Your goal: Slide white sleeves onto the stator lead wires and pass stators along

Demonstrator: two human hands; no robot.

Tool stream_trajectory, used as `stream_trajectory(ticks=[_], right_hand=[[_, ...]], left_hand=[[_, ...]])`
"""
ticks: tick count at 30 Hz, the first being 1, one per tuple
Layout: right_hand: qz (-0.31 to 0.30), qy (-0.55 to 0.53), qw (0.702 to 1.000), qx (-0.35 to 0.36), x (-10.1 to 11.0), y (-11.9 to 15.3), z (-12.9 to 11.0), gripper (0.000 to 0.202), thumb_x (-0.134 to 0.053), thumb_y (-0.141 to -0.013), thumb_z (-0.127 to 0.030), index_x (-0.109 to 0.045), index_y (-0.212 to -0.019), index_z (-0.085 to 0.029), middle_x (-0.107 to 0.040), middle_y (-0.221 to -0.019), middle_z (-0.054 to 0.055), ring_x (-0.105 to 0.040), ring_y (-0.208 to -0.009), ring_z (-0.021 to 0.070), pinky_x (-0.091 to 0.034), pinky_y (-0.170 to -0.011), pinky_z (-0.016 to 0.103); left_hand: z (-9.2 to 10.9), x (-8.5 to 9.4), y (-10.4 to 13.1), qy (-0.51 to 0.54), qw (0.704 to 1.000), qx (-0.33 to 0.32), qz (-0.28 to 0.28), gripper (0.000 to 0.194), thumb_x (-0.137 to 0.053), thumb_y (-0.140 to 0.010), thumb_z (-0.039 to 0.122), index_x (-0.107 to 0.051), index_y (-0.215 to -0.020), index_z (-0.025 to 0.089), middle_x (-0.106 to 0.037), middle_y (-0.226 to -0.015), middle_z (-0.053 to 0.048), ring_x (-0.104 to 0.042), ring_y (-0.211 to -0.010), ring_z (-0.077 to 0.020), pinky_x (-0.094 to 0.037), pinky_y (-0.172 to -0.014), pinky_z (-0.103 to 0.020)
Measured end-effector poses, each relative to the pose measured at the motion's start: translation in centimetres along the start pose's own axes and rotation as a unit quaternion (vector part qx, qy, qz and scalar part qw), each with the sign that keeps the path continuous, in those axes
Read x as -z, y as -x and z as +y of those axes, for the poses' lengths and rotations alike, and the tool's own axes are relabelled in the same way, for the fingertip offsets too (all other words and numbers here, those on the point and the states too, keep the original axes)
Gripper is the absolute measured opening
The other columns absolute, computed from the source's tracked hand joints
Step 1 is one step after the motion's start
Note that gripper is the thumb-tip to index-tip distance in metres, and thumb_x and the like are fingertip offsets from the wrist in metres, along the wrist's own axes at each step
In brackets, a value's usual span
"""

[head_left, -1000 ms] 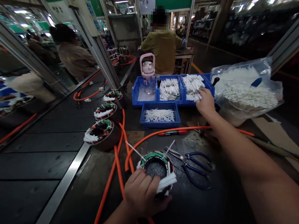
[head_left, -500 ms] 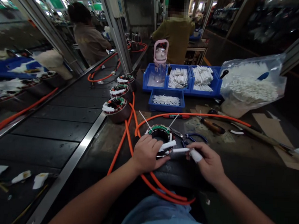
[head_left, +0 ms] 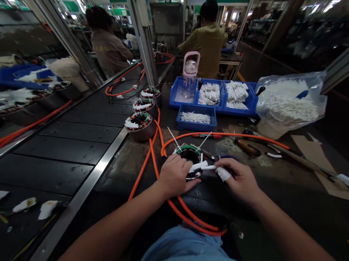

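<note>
On the bench in front of me lies a motor stator (head_left: 190, 147), a ring with green and dark windings and two thin white sticks jutting from its far side. My left hand (head_left: 174, 176) is closed around its near left edge, partly covering it. A thick white sleeve (head_left: 198, 165) crosses the near right part of the ring beside my left fingers. Between thumb and fingers, my right hand (head_left: 238, 180) pinches a thinner white tube (head_left: 209, 167), whose left end reaches the thick sleeve; contact there is unclear. White tape covers a right fingertip.
Pliers (head_left: 227, 158) lie behind my right hand. Orange hose (head_left: 153, 160) runs past the stator. Further back stand blue bins (head_left: 179, 119) of white tubes and a plastic bag (head_left: 293, 101). More stators (head_left: 141, 130) line the conveyor (head_left: 74, 141); two people work beyond.
My right hand has moved left and slightly up, bringing the white tube to the thick sleeve at the stator. My left hand keeps its hold. The camera view has shifted slightly.
</note>
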State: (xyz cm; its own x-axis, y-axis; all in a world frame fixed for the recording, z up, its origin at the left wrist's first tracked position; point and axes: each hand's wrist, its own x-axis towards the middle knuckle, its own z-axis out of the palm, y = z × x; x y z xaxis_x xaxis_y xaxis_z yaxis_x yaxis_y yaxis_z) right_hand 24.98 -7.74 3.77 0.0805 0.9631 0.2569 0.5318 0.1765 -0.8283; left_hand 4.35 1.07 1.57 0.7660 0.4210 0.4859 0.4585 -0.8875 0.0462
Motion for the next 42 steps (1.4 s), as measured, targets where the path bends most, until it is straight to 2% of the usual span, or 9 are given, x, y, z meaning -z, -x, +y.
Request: stream_trajectory(ticks=[6, 10, 17, 23, 27, 30, 35, 38, 42], right_hand=[[-0.055, -0.047, 0.996, -0.043, 0.5, -1.1, 0.0, 0.014, -0.052, -0.081, -0.026, -0.055, -0.094, -0.022, -0.065, -0.072, 0.001, -0.063, -0.064, 0.0165, -0.05, -0.061, 0.027], [-0.085, 0.058, 0.994, 0.027, 1.4, -2.2, -1.1, 0.011, -0.052, -0.08, -0.024, -0.058, -0.088, -0.022, -0.065, -0.078, 0.001, -0.061, -0.071, 0.0164, -0.047, -0.066, 0.027], [0.007, 0.194, 0.977, 0.086, 0.2, 0.2, -1.3, 0.019, -0.052, -0.077, -0.02, -0.06, -0.094, -0.023, -0.067, -0.086, 0.003, -0.063, -0.075, 0.0189, -0.048, -0.068, 0.03], [-0.057, -0.073, 0.991, -0.097, 0.1, -2.0, -0.6, 0.013, -0.056, -0.074, -0.031, -0.055, -0.082, -0.02, -0.064, -0.066, 0.0, -0.062, -0.057, 0.0171, -0.051, -0.056, 0.029], [-0.127, -0.098, 0.984, -0.077, -0.3, -2.8, -1.0, 0.011, -0.056, -0.074, -0.028, -0.056, -0.082, -0.02, -0.064, -0.069, -0.001, -0.062, -0.059, 0.0154, -0.05, -0.058, 0.027], [-0.104, -0.04, 0.993, -0.034, -0.6, -2.0, -0.7, 0.011, -0.055, -0.076, -0.023, -0.058, -0.086, -0.021, -0.063, -0.069, -0.001, -0.06, -0.061, 0.0145, -0.049, -0.06, 0.027], [-0.064, -0.057, 0.995, -0.049, -0.5, -0.3, 0.2, 0.009, -0.055, -0.078, -0.025, -0.057, -0.086, -0.022, -0.063, -0.069, 0.0, -0.061, -0.061, 0.0154, -0.049, -0.059, 0.027], [0.004, -0.114, 0.991, -0.065, -0.6, 0.3, 0.5, 0.01, -0.056, -0.077, -0.025, -0.056, -0.087, -0.023, -0.063, -0.07, -0.001, -0.063, -0.062, 0.0156, -0.051, -0.059, 0.027], [0.027, -0.152, 0.986, -0.071, -0.5, 0.2, 0.6, 0.011, -0.058, -0.075, -0.026, -0.056, -0.086, -0.022, -0.064, -0.07, -0.001, -0.064, -0.061, 0.0158, -0.052, -0.059, 0.026]], left_hand=[[0.4, 0.3, -0.3, -0.028, 0.999, 0.019, -0.023, 0.041, -0.05, -0.076, 0.056, -0.057, -0.078, 0.015, -0.055, -0.071, -0.008, -0.051, -0.072, -0.0234, -0.041, -0.075, -0.04], [0.7, 0.6, -0.5, -0.036, 0.998, 0.025, -0.038, 0.04, -0.053, -0.075, 0.055, -0.056, -0.075, 0.015, -0.056, -0.071, -0.008, -0.051, -0.072, -0.0228, -0.041, -0.075, -0.039], [1.1, 0.9, -0.9, -0.064, 0.995, 0.037, -0.072, 0.042, -0.056, -0.072, 0.056, -0.057, -0.073, 0.014, -0.056, -0.071, -0.008, -0.051, -0.073, -0.0231, -0.039, -0.078, -0.039], [1.3, 1.1, -1.2, -0.066, 0.993, 0.042, -0.088, 0.043, -0.056, -0.073, 0.056, -0.058, -0.074, 0.013, -0.057, -0.07, -0.009, -0.052, -0.072, -0.0238, -0.039, -0.078, -0.04], [1.5, 1.1, -1.2, -0.063, 0.993, 0.047, -0.091, 0.043, -0.058, -0.071, 0.055, -0.058, -0.075, 0.012, -0.057, -0.071, -0.01, -0.052, -0.074, -0.0245, -0.04, -0.077, -0.04], [1.5, 1.5, -1.0, -0.041, 0.993, 0.054, -0.099, 0.041, -0.058, -0.071, 0.053, -0.06, -0.078, 0.012, -0.059, -0.074, -0.01, -0.053, -0.076, -0.0255, -0.04, -0.08, -0.041], [0.4, 3.6, -1.5, 0.088, 0.988, 0.053, -0.119, 0.048, -0.054, -0.079, 0.036, -0.05, -0.121, 0.015, -0.065, -0.095, -0.007, -0.057, -0.088, -0.0219, -0.039, -0.086, -0.036], [-0.2, 4.4, -2.7, 0.098, 0.978, 0.057, -0.177, 0.026, -0.043, -0.088, 0.031, -0.065, -0.101, 0.024, -0.069, -0.088, -0.001, -0.061, -0.081, -0.0184, -0.041, -0.073, -0.032], [-0.3, 4.4, -3.9, 0.061, 0.97, 0.063, -0.227, 0.025, -0.047, -0.087, 0.036, -0.07, -0.083, 0.026, -0.07, -0.082, 0.001, -0.062, -0.075, -0.0197, -0.039, -0.066, -0.031]])
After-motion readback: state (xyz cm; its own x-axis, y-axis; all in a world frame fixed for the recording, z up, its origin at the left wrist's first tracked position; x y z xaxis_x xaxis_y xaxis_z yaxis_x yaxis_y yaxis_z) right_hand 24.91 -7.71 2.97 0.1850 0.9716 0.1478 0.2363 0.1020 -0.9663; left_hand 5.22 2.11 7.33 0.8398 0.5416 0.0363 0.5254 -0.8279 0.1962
